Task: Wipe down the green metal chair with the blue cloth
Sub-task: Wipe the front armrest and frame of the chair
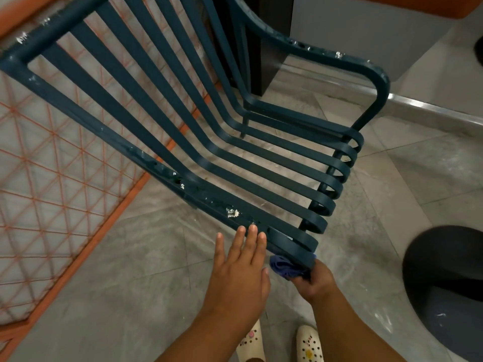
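Reaching forward from the bottom of the view, both hands meet the near front corner of the green metal chair (235,142), whose slatted seat and back stretch away from them, up and to the left. Its slats run lengthwise from the curled front edge just ahead of the hands toward the top rail far beyond the left hand, so the long axis of the work lies straight out from the hands and slightly leftward.

Grasping the bunched blue cloth (283,267), the right hand (313,280) has its fingers curled round it and holds it under and against the nearest curled slat end; it is the nearer hand to the surface being wiped. Just beside it, the left hand (240,267) is released, fingers straight and spread, with the fingertips at the near side rail; whether they press on it or only hover I cannot tell.

White flecks dot that rail just ahead of the left fingertips and further along. By my judgement the front corner is the step in hand, and the next stroke would call for carrying the cloth away from the body along the rail or slats, with the flat left hand steadying the frame.
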Tool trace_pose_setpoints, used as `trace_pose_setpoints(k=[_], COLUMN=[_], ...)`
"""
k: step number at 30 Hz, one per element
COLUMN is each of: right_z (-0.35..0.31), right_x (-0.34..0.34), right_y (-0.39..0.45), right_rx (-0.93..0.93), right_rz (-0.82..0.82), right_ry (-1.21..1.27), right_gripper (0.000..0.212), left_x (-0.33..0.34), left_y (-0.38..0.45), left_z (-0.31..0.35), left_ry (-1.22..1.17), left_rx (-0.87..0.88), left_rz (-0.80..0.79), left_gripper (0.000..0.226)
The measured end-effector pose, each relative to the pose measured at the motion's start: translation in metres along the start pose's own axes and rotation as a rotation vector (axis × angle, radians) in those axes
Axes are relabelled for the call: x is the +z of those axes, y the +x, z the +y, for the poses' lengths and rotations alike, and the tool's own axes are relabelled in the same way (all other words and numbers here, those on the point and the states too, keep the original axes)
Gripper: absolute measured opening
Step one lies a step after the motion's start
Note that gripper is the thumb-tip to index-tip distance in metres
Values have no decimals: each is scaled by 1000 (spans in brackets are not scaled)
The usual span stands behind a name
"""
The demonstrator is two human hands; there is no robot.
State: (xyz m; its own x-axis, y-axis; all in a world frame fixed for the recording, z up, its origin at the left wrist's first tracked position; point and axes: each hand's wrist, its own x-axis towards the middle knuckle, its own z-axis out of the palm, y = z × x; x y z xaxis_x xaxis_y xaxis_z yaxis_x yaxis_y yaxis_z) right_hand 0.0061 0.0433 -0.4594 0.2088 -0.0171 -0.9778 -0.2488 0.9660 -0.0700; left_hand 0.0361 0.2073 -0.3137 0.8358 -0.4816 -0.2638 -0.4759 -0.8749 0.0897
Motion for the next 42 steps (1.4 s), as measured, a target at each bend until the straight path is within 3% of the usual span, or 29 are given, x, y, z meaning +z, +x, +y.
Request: trace_pose_setpoints(k=[7, 12, 16, 18, 21, 24, 29, 36, 42], right_z=[7, 43, 52, 51, 47, 41, 47, 62, 61], right_x=[9, 4, 19, 19, 22, 32, 61, 101, 102], right_y=[-89, -119, -128, -123, -120, -119, -130, -123, -125], right_rx=[-410, -973, -1329, -1433, -1507, -1562, -1643, -1633, -1565], right_rz=[-2, 142, -68, -34, 57, 51, -130, -292, -209], right_ry=[-314, -976, -1263, -1481, -1635, -1602, -1464, -1585, -2140], right_gripper=[16, 35, 43, 49, 53, 52, 54, 56, 55], left_x=[-10, -20, -28, -31, -35, -37, -39, -33, -31], left_y=[1, -3, -6, 0, 5, 9, 19, 25, 27], left_z=[1, -7, -14, -16, -25, -39, -62, -74, -80], left_ry=[2, 42, 38, -2, -32, -91, -117, -96, -60], left_rx=[24, 32, -23, -72, -114, -174, -243, -256, -248], left_rz=[-69, -130, -92, -38, -24, -6, -7, -50, -74], left_gripper=[56, 61, 68, 68, 68, 67, 68, 71, 73])
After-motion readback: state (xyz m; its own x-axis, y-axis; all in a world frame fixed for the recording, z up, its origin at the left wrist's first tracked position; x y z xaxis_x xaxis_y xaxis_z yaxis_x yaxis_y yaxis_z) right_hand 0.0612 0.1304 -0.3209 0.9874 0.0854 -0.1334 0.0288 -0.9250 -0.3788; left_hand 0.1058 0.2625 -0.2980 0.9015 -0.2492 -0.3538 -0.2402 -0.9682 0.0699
